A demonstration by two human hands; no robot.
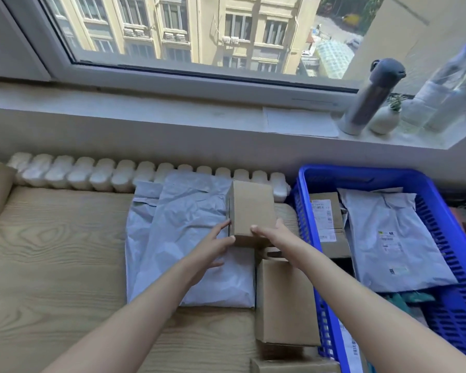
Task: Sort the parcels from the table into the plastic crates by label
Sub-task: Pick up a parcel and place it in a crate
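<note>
The left hand [215, 246] and right hand [272, 232] are clamping the cardboard box [250, 208] at 9 and 3 o'clock, over the grey mailers [186, 224]. It is probably handling light and stiff (label unseen), favouring side-wall grips. The blue crate [361, 172] is standing at 3 o'clock.

Both bare forearms extend forward to the cardboard box [250, 208]. The left hand [213, 246] pinches its near left corner; the right hand [271, 232] grips its near right edge, thumb on top.
</note>
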